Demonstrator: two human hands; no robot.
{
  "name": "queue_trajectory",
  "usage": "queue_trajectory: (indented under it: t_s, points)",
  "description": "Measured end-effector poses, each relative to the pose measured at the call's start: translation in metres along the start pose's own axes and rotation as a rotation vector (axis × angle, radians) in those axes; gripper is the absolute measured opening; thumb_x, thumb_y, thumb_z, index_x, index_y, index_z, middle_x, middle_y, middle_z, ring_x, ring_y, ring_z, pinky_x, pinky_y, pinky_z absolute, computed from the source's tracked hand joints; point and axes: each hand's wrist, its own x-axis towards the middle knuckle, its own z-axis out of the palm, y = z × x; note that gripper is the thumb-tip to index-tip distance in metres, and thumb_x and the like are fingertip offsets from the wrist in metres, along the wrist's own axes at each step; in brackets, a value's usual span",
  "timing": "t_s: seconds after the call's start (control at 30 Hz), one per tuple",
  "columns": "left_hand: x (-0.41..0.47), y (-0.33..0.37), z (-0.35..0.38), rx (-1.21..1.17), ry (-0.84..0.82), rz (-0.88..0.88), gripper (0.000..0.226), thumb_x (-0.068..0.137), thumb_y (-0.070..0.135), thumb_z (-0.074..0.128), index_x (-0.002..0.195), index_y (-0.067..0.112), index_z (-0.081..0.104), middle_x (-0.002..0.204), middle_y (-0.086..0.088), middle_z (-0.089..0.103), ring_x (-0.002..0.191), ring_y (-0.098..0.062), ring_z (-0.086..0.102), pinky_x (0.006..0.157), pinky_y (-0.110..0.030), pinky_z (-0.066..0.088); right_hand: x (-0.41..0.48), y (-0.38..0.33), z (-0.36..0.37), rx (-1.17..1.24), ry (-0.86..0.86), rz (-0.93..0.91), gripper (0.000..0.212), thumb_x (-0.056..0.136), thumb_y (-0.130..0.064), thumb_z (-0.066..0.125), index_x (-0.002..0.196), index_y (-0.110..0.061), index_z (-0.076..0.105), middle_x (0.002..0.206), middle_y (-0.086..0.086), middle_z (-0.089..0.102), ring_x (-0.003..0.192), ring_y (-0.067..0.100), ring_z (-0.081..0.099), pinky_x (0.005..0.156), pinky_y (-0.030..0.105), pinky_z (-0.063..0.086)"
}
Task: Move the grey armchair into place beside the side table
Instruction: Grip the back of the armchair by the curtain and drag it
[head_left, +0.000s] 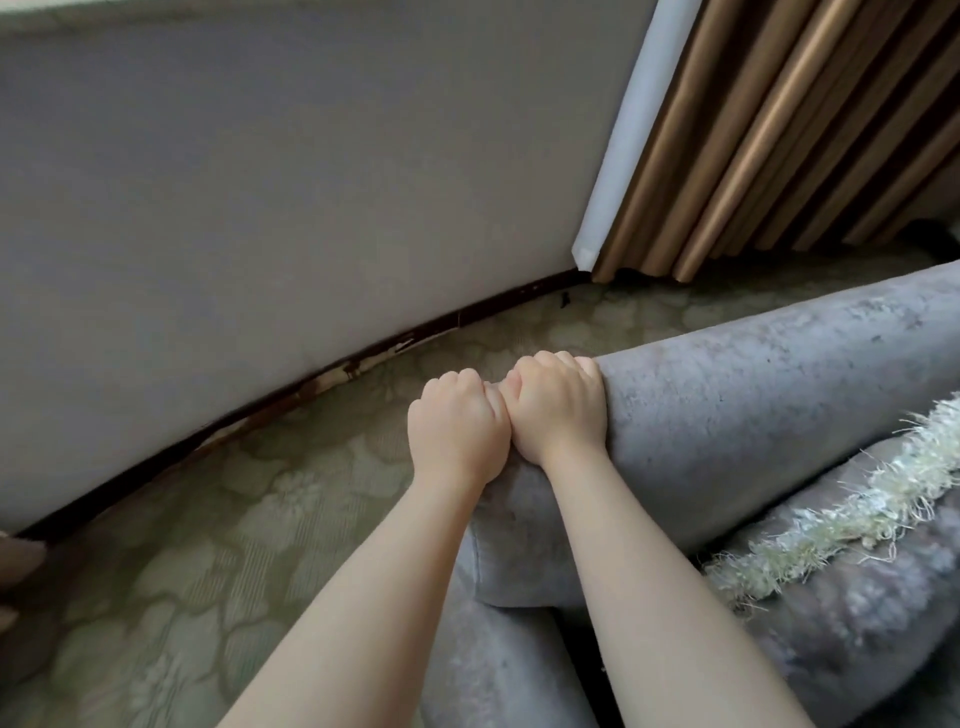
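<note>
Grey velvet covers the padded roll that you are grasping with both hands. Your left hand (457, 431) and right hand (558, 410) sit side by side, knuckles touching, fingers curled over the far side of the roll. So both are clenched on the grey velvet armchair (753, 395), which runs away to the right of your right hand and down beneath your forearms.

As for progress, the side table shows nowhere, so you cannot tell how near the chair is to its place. With both hands gripping it, I judge the move to be under way rather than finished; setting the chair down and letting go are left.

The chair stands on the green patterned carpet (208, 545), with a strip of carpet between your knuckles and the pale plain wall (260, 182) beyond them. Bronze pleated curtains (779, 130) hang up and to the right of your right hand.

The velvet looks mottled, with lighter patches in the pile. A cream fringed trim (857, 499) lies along the cushion to the right of your right forearm.
</note>
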Motion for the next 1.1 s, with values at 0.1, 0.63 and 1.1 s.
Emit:
queue_trajectory:
  t_s: [0.1,0.63,1.1]
  points:
    - [0.002,-0.002,0.003,-0.027,0.04,0.018,0.031,0.087,0.028,0.027,0.064,0.013,0.04,0.072,-0.007,0.054,0.074,-0.03,0.049,0.061,-0.034,0.03,0.002,-0.001,0.003,0.025,0.078,0.026,0.045,0.079,-0.032,0.018,0.065,-0.014,0.058,0.075,0.003,0.062,0.077,0.024,0.05,0.077,0.033,0.029]
    - [0.013,-0.004,0.009,-0.058,0.175,0.111,0.036,0.08,0.028,0.03,0.054,0.008,0.046,0.054,-0.009,0.052,0.051,-0.03,0.049,0.048,-0.032,0.033,0.015,0.002,0.016,0.094,0.236,0.005,0.038,0.077,-0.028,0.031,0.055,-0.014,0.058,0.06,0.002,0.058,0.064,0.026,0.051,0.071,0.036,0.033]
    - [-0.021,0.012,-0.004,0.016,0.074,-0.01,0.03,0.092,0.025,0.033,0.066,0.013,0.041,0.086,-0.013,0.061,0.087,-0.034,0.054,0.069,-0.039,0.039,-0.015,0.007,-0.002,-0.009,0.038,-0.084,0.039,0.093,-0.028,0.03,0.088,-0.011,0.065,0.098,0.008,0.065,0.097,0.028,0.053,0.084,0.039,0.03]
